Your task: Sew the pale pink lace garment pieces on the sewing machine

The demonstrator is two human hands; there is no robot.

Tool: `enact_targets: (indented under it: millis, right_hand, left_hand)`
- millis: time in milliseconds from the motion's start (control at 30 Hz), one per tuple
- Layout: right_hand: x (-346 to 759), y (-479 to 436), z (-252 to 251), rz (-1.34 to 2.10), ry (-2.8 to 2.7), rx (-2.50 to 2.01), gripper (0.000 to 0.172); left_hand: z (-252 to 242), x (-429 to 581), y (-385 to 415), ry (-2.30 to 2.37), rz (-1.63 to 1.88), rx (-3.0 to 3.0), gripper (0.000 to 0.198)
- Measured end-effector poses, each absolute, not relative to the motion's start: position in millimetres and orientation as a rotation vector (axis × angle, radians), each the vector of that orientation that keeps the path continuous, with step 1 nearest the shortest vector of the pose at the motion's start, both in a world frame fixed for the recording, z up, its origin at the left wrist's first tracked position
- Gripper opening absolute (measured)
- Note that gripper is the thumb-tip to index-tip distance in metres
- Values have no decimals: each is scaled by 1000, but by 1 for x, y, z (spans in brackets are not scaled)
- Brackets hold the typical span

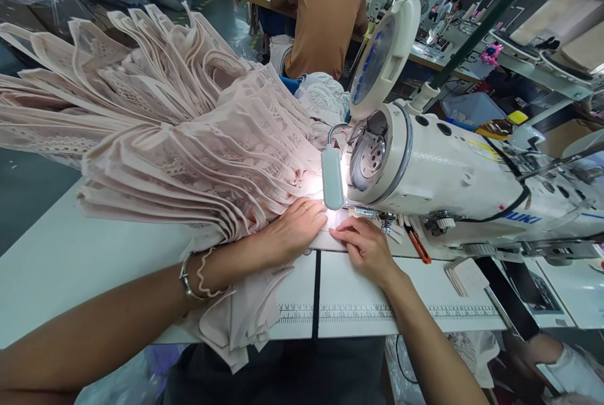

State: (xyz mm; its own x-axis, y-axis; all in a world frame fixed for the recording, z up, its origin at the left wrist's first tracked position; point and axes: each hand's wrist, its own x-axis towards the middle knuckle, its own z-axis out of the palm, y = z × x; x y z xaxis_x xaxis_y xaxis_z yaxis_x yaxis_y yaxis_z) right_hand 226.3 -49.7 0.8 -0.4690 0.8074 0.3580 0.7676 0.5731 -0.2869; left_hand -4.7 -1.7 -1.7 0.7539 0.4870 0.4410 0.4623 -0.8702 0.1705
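A white sewing machine (425,160) stands on the table, its lamp lighting the needle area. My left hand (297,229) lies palm down on the pale pink fabric (212,153) just left of the needle, fingers flat and close together. Opposite it, my right hand (368,244) pinches the edge of a small pale fabric piece (330,229) between thumb and fingers. A large bundle of lace-trimmed pink fabric pieces spreads behind and left of my left hand. More of the fabric hangs over the front table edge beneath my left forearm. The needle itself is hidden behind the grey-green guard (332,177).
An orange cutter (418,243) lies under the machine arm. To the right are stacked pale cards (467,277) and a dark phone (507,298). A ruler strip (349,312) runs along the front edge. Ahead sits a person in a brown top (325,15).
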Motion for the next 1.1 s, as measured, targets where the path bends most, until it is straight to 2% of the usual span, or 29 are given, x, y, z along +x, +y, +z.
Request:
enact_targets:
  millis: [167, 500, 800, 1100]
  right_hand:
    - [225, -51, 0, 58, -2358, -1287, 38]
    - [226, -49, -5, 37, -2337, -1233, 38]
    - [227, -51, -1, 17, -2374, -1151, 39]
    - [225, -50, 3, -2, -2382, -1124, 41]
  left_hand:
    - [2, -8, -2, 740, 667, 2872, 21]
    - [-3, 2, 14, 884, 494, 2876, 7]
    - [-2, -11, -4, 712, 646, 2928, 28]
    - [-3, -11, -1, 721, 642, 2931, 29]
